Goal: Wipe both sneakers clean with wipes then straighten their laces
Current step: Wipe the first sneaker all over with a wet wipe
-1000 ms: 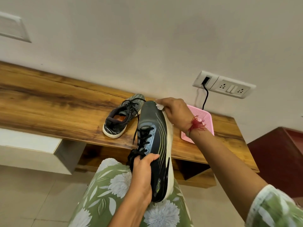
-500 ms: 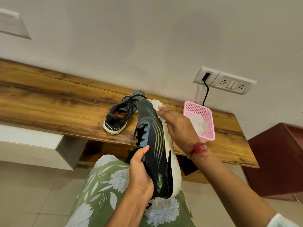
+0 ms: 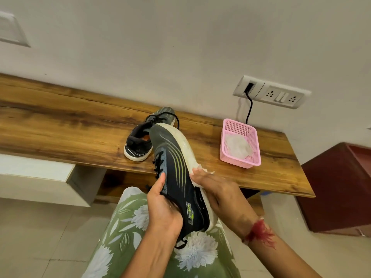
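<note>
Since a second ago the right hand (image 3: 218,191) has slid its wipe (image 3: 202,170) from the toe of the black sneaker (image 3: 176,173) down the white sole to about the middle, and the pink basket (image 3: 239,160) it was covering now shows in full.

Along the wall runs the wooden counter (image 3: 60,133). In front of it is the person's lap (image 3: 124,227) in green floral cloth. The black sneaker is held above the lap, toe up and tilted toward the counter, its sole facing right. The left hand (image 3: 162,209) grips it at the collar and heel, thumb lying beside the laces. The right hand curls over the sole edge and presses the wipe against it, a white corner poking out past the fingertips.

A second sneaker (image 3: 140,143) stands on the counter, partly behind the raised toe. The basket sits further right on the counter and holds a crumpled wipe (image 3: 237,147). Above it a switch panel (image 3: 277,95) is on the wall, with a black cable (image 3: 250,107) hanging from it. Red thread (image 3: 261,234) circles the right wrist.
</note>
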Tool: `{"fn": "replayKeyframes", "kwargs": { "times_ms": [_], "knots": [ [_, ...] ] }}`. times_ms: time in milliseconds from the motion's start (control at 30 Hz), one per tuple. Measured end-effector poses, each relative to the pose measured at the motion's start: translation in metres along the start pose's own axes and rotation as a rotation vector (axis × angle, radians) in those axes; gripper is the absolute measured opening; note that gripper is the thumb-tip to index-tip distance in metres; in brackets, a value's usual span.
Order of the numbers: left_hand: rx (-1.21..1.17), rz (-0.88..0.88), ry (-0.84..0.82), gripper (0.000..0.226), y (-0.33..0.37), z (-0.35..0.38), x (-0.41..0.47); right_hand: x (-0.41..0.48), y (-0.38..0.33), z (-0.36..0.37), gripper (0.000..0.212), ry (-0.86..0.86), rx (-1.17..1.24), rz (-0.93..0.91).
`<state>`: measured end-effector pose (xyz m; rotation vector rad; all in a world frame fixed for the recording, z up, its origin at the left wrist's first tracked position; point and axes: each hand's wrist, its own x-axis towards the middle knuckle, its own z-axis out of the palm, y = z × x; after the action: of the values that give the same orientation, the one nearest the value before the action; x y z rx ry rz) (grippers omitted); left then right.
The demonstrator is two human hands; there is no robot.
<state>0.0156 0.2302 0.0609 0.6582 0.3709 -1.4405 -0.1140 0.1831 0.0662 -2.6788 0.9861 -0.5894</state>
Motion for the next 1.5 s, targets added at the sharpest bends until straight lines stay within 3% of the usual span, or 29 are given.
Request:
{"fn": "replayKeyframes", "kwargs": {
  "times_ms": [167, 233, 267, 333, 367, 433, 500, 567, 700, 767, 967, 1133, 1267, 1433, 1500],
  "knots": [
    [0.032, 0.025, 0.021, 0.033, 0.003, -0.005, 0.010, -0.028, -0.010, -0.010, 0.049, -0.128, -0.103, -0.029],
    [0.063, 0.028, 0.020, 0.031, 0.005, -0.006, 0.014, -0.037, -0.020, -0.011, 0.054, -0.279, -0.201, -0.035],
    [0.093, 0.028, 0.017, 0.030, 0.005, -0.007, 0.016, -0.035, -0.022, -0.016, 0.054, -0.394, -0.186, -0.021],
    [0.141, 0.035, 0.004, 0.031, 0.006, -0.008, 0.017, -0.022, -0.022, -0.033, 0.046, -0.591, 0.064, 0.055],
    [0.153, 0.030, 0.004, 0.033, 0.006, -0.008, 0.018, -0.012, -0.021, -0.044, 0.042, -0.563, 0.214, 0.112],
    [0.196, 0.022, 0.007, 0.034, 0.003, -0.009, 0.018, 0.015, -0.017, -0.063, 0.041, -0.207, 0.325, 0.167],
    [0.236, 0.009, 0.005, 0.031, -0.002, -0.010, 0.017, 0.052, -0.008, -0.068, 0.041, 0.155, 0.219, 0.141],
    [0.239, -0.030, -0.014, 0.030, -0.007, -0.007, 0.014, 0.093, 0.006, -0.058, 0.040, 0.247, 0.087, 0.123],
    [0.267, -0.028, -0.042, 0.028, -0.011, -0.005, 0.012, 0.154, 0.043, -0.025, 0.039, -0.140, -0.132, 0.106],
    [0.258, -0.042, -0.056, 0.029, -0.009, -0.006, 0.012, 0.159, 0.052, -0.015, 0.041, -0.253, -0.191, 0.072],
    [0.164, -0.039, -0.031, 0.030, 0.000, -0.008, 0.016, 0.114, 0.044, -0.008, 0.036, -0.146, -0.080, 0.004],
    [0.054, -0.073, -0.005, 0.032, -0.002, -0.009, 0.014, 0.070, 0.024, 0.000, 0.036, -0.174, -0.031, 0.022],
    [0.036, -0.039, -0.001, 0.030, 0.003, -0.009, 0.015, 0.041, 0.010, -0.017, 0.037, -0.272, 0.063, 0.134],
    [0.075, 0.004, -0.016, 0.027, 0.008, -0.008, 0.018, 0.017, 0.008, -0.083, 0.037, -0.515, 0.174, 0.343],
    [0.095, 0.002, -0.006, 0.026, 0.008, -0.008, 0.017, 0.014, 0.009, -0.100, 0.037, -0.449, 0.249, 0.386]
  ]
}}
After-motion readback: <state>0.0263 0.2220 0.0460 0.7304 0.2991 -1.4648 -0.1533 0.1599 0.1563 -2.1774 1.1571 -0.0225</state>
